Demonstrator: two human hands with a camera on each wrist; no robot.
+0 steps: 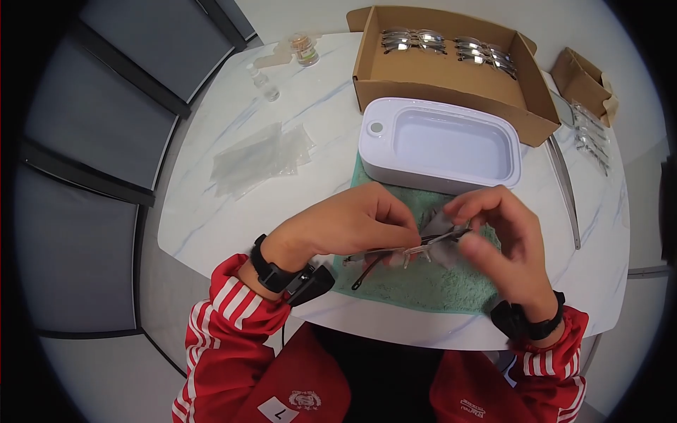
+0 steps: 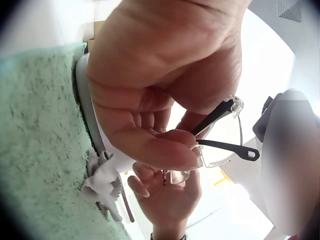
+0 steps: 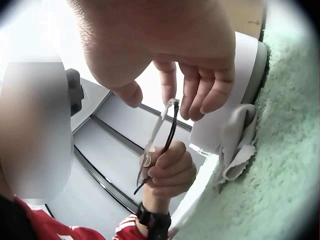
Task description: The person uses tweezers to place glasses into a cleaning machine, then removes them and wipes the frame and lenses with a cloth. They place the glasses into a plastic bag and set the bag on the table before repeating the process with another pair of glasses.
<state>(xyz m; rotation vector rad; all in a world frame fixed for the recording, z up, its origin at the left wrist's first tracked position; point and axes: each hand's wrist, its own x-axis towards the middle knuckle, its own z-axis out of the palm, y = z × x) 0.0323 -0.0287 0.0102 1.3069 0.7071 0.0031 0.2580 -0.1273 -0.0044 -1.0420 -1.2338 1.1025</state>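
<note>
My left hand [image 1: 356, 220] pinches a pair of glasses [image 2: 230, 148] with black temples and a clear frame, close to the middle. The glasses are held up above a green towel [image 1: 444, 295], one black temple hanging toward me in the head view. My right hand [image 1: 513, 243] is at their other end, thumb spread away from the fingers; in the right wrist view its fingertips come right up to the frame's corner. A crumpled grey cloth [image 3: 236, 142] lies on the towel below the hands.
Behind the hands, a white ultrasonic cleaner basin [image 1: 377, 151] stands on the towel. Farther back is a cardboard box [image 1: 437, 81] with several glasses. Clear plastic bags [image 1: 257, 161], a small bottle [image 1: 266, 86] and a jar [image 1: 305, 53] are on the left, wrapped glasses [image 1: 591, 137] on the right.
</note>
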